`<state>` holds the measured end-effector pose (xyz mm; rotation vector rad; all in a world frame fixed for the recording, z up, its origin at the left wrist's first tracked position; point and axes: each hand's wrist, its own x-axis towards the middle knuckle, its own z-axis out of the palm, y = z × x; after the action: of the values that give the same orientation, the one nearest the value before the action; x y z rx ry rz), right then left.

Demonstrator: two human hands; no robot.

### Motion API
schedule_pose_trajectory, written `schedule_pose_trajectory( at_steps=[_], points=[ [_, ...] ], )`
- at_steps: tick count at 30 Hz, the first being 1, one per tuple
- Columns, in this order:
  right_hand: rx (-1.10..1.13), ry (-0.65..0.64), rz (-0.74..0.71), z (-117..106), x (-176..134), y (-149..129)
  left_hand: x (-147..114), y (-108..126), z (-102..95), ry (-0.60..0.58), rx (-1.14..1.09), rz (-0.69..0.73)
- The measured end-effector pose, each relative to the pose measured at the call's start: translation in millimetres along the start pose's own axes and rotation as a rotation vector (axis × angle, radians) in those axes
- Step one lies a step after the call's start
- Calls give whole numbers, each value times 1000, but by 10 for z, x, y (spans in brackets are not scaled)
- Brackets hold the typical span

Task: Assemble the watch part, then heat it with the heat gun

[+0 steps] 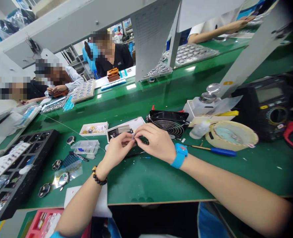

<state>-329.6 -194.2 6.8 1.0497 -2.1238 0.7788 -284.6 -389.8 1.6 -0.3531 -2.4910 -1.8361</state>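
Note:
My left hand (119, 148) and my right hand (157, 140) meet over the green bench, fingertips pinched close together. Between them is a small light-coloured piece (133, 136), too small to name. A beaded bracelet circles my left wrist, and a blue wrist strap (179, 155) is on my right. Just behind the fingers lies an open white box (138, 123) with dark and metallic parts in it, partly covered by my hands. A black fan with a wire guard (169, 124) stands beyond my right hand.
Left are a white parts tray (93, 133), a clear plastic case (84, 147), several watch bodies (63, 178) and a black compartment tray (41, 155). Right are a blue-handled screwdriver (223, 152), a round cream dish (247, 137) and a multimeter (270, 105). Several people sit across the bench.

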Motion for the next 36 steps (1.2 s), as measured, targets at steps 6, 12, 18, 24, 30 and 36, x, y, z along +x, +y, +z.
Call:
schedule_pose_trajectory(
  at_steps=[6, 12, 18, 24, 30, 36],
  points=[
    [18, 22, 7, -12, 5, 1, 19, -30, -4, 11, -61, -22],
    [4, 24, -2, -16, 4, 6, 7, -35, -6, 17, -53, -23],
    [3, 14, 0, -6, -6, 11, 3, -39, -14, 12, -45, -18],
    [-27, 15, -18, 12, -18, 26, -11, -10, 16, 18, 15, 1],
    [-53, 3, -38, 18, -25, 29, -25, 0, 87, 76, 141, 43],
    [-114, 28, -95, 23, -31, 31, -17, -11, 132, 109, 241, 95]
  ],
)
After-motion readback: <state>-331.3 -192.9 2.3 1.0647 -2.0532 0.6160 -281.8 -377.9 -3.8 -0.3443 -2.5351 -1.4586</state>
